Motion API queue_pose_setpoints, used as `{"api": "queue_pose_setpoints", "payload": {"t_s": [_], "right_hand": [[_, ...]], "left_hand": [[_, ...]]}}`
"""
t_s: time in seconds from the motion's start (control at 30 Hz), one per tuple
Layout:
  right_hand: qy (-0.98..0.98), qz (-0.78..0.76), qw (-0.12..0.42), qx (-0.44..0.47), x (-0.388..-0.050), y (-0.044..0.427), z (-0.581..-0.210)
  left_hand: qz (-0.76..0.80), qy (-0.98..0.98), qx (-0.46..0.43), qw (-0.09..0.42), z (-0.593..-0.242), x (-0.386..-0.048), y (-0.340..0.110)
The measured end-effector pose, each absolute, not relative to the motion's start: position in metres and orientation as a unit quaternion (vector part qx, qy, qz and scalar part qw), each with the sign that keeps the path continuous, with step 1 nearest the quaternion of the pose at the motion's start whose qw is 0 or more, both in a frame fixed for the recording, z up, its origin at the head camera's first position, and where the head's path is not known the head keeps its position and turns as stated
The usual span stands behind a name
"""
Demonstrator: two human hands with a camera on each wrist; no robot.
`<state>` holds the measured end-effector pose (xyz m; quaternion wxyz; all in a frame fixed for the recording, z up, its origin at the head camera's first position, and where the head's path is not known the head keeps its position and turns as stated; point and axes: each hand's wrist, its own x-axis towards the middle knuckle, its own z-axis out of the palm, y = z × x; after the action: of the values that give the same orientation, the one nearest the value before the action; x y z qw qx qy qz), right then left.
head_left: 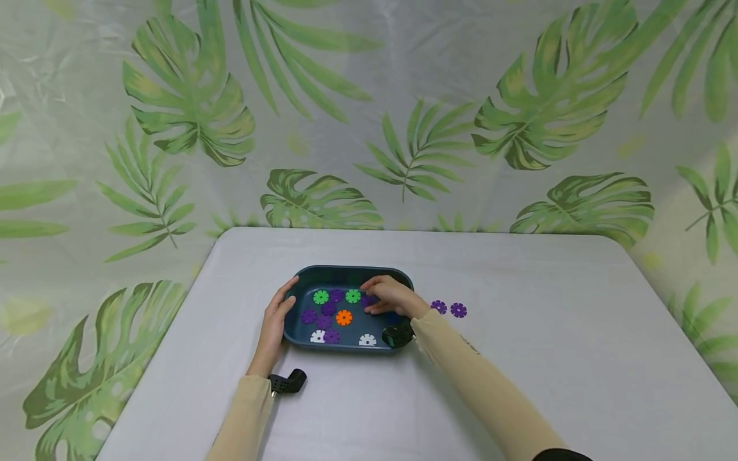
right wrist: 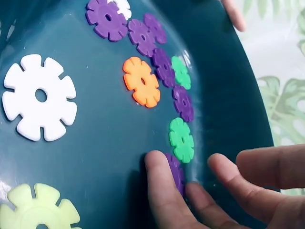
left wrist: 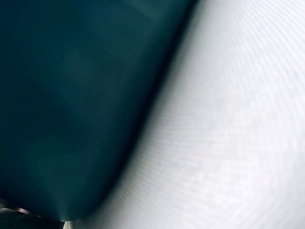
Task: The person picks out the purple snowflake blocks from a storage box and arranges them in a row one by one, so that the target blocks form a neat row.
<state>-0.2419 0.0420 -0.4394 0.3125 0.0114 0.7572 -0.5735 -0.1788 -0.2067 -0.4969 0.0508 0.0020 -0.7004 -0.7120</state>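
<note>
A purple disc lies in the tray between parted fingers of the right hand; I cannot tell whether this grip pinches it. Probably light, stiff and slippery, it wants an edge hold, with a green disc crowding one side. Farther off, the left hand clasps the tray's rim.

Beige sleeves, right one dark-marked; black wrist cameras.

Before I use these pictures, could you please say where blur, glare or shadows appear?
Left wrist view: the tray and white tabletop are blurred; right wrist view: the orange disc looks crisp, with small patches of glare on the tray; head view: a soft shadow falls on the tabletop beside the right sleeve.
</note>
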Motion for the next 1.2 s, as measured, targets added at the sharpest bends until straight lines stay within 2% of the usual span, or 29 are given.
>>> {"api": "queue_pose_setpoints", "payload": {"t_s": [0.47, 0.73, 0.97, 1.2], "right_hand": [[0.798, -0.519, 0.304, 0.019, -0.241, 0.035, -0.437], [0.793, -0.532, 0.296, -0.032, -0.242, 0.045, -0.435], [0.761, -0.567, 0.305, -0.076, -0.238, 0.073, -0.419], [0.751, -0.589, 0.281, -0.099, -0.239, 0.130, -0.410]], "left_hand": [[-0.701, -0.710, 0.008, 0.065, -0.497, -0.179, -0.204], [-0.702, -0.710, 0.012, 0.060, -0.497, -0.178, -0.204], [-0.704, -0.707, 0.011, 0.058, -0.496, -0.177, -0.204], [-0.701, -0.710, 0.012, 0.063, -0.497, -0.178, -0.204]]}}
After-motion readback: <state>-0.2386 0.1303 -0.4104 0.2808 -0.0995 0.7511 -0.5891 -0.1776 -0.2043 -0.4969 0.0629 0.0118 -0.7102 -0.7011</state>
